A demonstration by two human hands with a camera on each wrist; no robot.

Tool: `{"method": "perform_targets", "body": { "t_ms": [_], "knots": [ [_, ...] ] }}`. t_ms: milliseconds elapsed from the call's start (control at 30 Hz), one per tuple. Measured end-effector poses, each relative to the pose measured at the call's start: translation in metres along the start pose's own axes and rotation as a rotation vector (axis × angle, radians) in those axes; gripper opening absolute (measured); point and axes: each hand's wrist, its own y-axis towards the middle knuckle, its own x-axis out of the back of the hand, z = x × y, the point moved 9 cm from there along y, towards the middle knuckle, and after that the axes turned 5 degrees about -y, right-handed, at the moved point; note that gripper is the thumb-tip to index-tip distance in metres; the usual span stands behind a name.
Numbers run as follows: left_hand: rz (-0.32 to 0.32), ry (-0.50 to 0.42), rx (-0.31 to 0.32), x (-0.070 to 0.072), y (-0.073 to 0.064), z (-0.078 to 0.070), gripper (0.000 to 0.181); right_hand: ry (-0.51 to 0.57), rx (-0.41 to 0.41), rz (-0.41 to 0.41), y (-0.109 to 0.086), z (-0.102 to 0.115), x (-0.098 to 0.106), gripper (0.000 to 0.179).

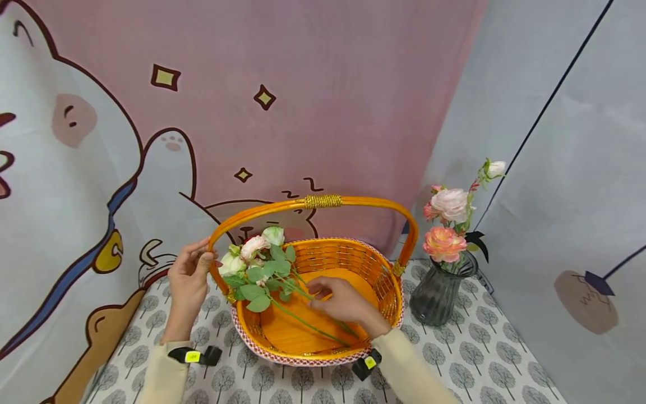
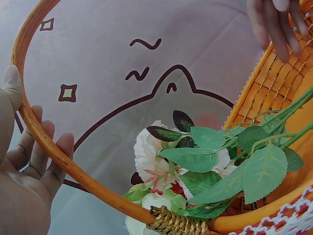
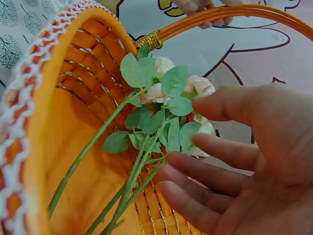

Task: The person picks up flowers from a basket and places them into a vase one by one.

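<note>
An orange woven basket (image 1: 270,349) with a tall arched handle (image 1: 375,202) stands on the table. My left hand (image 1: 189,278) holds the left side of the handle between thumb and fingers. Inside the basket lie several artificial flowers (image 1: 254,247), white and pale pink. Their heads lean on the left rim under the handle, while the green stems (image 3: 132,183) stretch toward the near right. Over the basket, my right hand (image 1: 340,300) is close beside the stems. Its fingers (image 3: 210,174) are loosely extended in the right wrist view and grip nothing.
To the right of the basket is a dark glass vase (image 1: 437,297) holding pink and peach flowers (image 1: 446,244). A tree-print cloth (image 1: 449,365) covers the table. Behind it hangs a pink backdrop (image 1: 343,112) with cartoon animals; a pale wall sheet is at the right.
</note>
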Motion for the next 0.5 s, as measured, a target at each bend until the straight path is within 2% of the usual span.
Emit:
{"method": "perform_targets", "body": {
  "t_ms": [167, 267, 500],
  "knots": [
    [-0.003, 0.021, 0.021, 0.001, 0.000, 0.002, 0.033, 0.031, -0.013, 0.116, 0.009, 0.005, -0.016, 0.034],
    [0.013, 0.041, 0.023, 0.000, 0.000, 0.002, 0.034, 0.036, -0.030, 0.144, 0.014, 0.005, -0.022, 0.036],
    [-0.005, 0.014, 0.024, 0.001, 0.000, 0.001, 0.033, -0.022, -0.062, 0.215, 0.025, 0.006, -0.034, 0.041]
  ]
}}
